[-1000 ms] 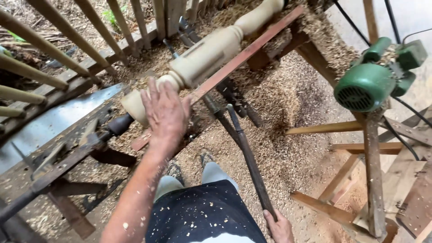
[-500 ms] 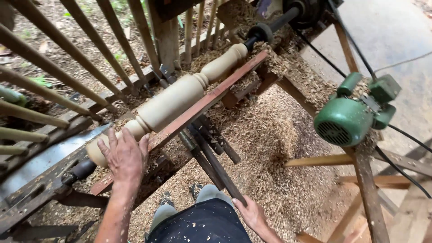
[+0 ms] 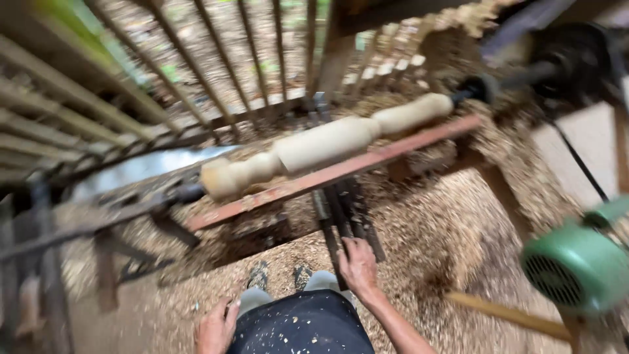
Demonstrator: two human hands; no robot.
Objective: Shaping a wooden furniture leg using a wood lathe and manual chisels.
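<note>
**A:** In the head view, where do the two hands sit?

**B:** Well apart from each other, low in the picture. The right hand [image 3: 358, 265] reaches forward and rests on the lower ends of a bundle of dark long-handled tools [image 3: 344, 213] that lean beneath the rusty rail [image 3: 341, 172]. Its fingers curl over the handles, but the picture is blurred and I cannot tell whether they are clamped on one. The left hand [image 3: 216, 328] hangs near the person's knee, holding nothing, its fingers loosely bent.

**A:** And the wooden piece?

**B:** The pale turned spindle [image 3: 327, 144] lies beyond both hands, above the right one, mounted lengthwise just behind the rail. Neither hand touches it. Its rounded, knobbed end points toward the left hand's side; the slimmer end runs away past the right hand toward a dark pulley wheel [image 3: 570, 59].

**A:** What else is around?

**B:** Wood shavings [image 3: 432, 229] cover the ground about the right hand. A green motor [image 3: 580, 265] sits farther out on the right hand's side. Beyond the spindle stands a slatted wooden fence [image 3: 196, 72]. Between the hands is the person's dark apron [image 3: 301, 328], flecked with chips.
</note>
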